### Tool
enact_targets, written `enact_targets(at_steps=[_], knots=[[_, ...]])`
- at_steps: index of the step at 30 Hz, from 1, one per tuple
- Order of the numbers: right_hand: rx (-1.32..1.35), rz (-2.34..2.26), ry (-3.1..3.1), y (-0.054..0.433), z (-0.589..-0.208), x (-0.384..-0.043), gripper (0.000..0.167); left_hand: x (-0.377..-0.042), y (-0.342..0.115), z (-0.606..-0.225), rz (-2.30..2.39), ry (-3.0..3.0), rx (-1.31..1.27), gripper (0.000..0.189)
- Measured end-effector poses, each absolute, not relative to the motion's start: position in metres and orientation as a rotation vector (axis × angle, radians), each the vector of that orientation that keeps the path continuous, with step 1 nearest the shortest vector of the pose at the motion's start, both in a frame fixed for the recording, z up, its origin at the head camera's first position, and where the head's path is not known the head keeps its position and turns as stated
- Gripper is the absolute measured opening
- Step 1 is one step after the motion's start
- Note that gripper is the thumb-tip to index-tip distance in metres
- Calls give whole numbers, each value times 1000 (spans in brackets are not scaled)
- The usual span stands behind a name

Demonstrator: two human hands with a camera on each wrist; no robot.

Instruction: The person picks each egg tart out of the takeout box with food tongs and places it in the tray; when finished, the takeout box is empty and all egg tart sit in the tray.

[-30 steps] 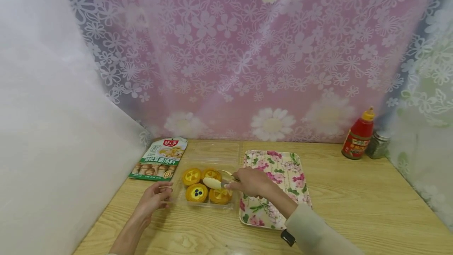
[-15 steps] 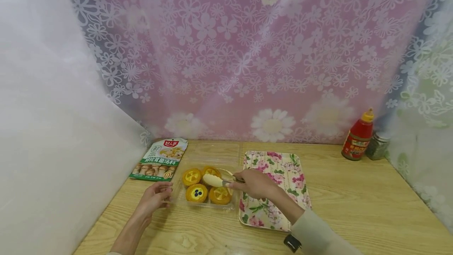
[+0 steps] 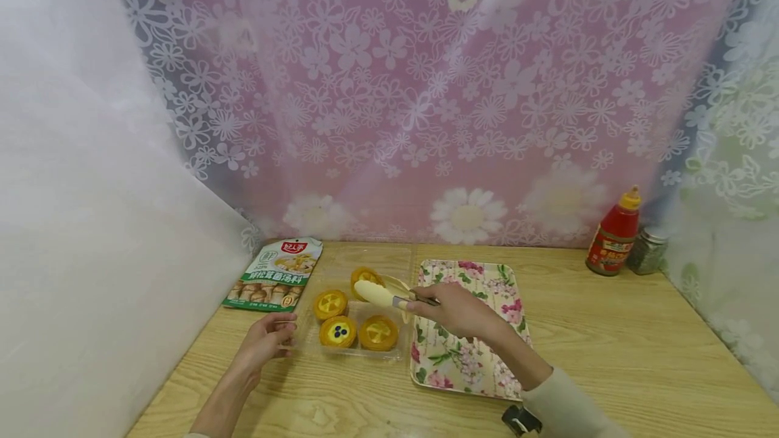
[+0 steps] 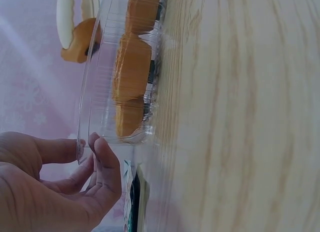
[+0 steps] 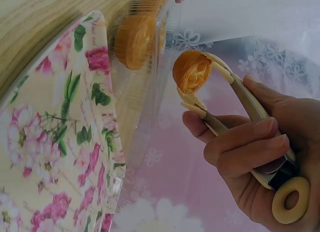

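My right hand (image 3: 453,309) grips cream-tipped tongs (image 5: 250,104) with a ring at the handle end. An egg tart (image 5: 187,72) is pinched between the tong tips, raised above the clear plastic box (image 4: 95,104) in the left wrist view. Three more tarts sit inside the box: one with dark berries (image 3: 338,332), one at the back left (image 3: 331,304) and one at the front right (image 3: 379,334). At the box's left side, my left hand (image 3: 262,345) pinches its rim between thumb and fingers. The box's clear lid (image 3: 371,255) lies folded back toward the curtain.
A flower-patterned tray (image 3: 450,357) lies just right of the box. Behind my left hand is a green and white food pouch (image 3: 276,274). A red sauce bottle (image 3: 615,235) and a small jar (image 3: 648,252) stand at the back right. Curtains enclose the wooden table (image 3: 608,343).
The tongs have lifted the back right tart up out of its place among the others. My right hand has moved slightly right with them. The left hand stays at the rim.
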State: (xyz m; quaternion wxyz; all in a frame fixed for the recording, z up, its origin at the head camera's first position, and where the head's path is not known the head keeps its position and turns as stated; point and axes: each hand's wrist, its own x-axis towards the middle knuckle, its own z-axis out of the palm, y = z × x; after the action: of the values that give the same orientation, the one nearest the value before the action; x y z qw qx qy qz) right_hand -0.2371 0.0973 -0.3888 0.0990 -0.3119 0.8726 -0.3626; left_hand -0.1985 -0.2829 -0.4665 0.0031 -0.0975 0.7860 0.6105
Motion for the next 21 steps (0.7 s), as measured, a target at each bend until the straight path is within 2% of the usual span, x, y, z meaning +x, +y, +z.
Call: enact_targets(at_steps=[21], knots=[[-699, -1158, 2650, 164, -366, -241, 64, -198, -284, -465, 1894, 2463, -319, 36]])
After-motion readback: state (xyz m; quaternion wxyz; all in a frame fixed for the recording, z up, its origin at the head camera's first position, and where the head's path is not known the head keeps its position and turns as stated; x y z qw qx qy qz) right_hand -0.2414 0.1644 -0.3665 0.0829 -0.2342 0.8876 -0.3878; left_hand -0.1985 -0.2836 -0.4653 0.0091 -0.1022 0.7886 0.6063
